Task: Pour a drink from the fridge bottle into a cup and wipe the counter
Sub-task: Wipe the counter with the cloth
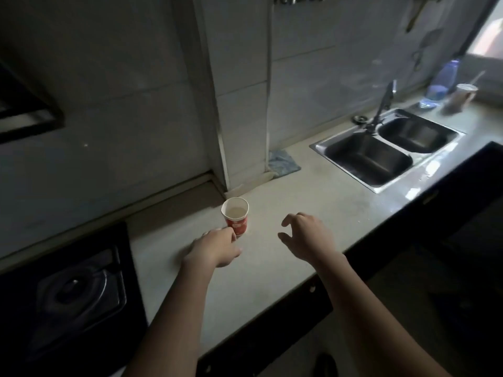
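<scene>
Cup: a small paper cup (235,217), red outside and white inside, stands upright on the desk (313,208). It has a pale drink low in the bottom.
Left hand: the left hand (215,247) is at 7 o'clock from the cup, fingers curled down, very close to its base. I cannot tell if it touches. It holds nothing.
Right hand: the right hand (307,235) is at 4 o'clock from the cup, apart from it, fingers spread and bent like a claw, empty, above the desk.
Cloth: a blue crumpled cloth (283,163) lies at 1 o'clock from the cup, against the wall corner. It looks soft and floppy.
Sink: a shiny metal sink (386,149) with two bowls sits at 2 o'clock, with a tap behind it.
Bottle: a clear bluish bottle (442,83) stands far at 2 o'clock by the window. I cannot tell if it is the fridge one.
Stove: a dark flat stove (79,289) is at 8 o'clock.
Desk feel: smooth, pale, a bit shiny near the sink.
What could go wrong: the cup is light and thin. A bump from the left hand could tip it and spill the drink. Wiping close by with the cloth could knock it too.
Task guess: the drink looks poured; wiping seems left.
</scene>
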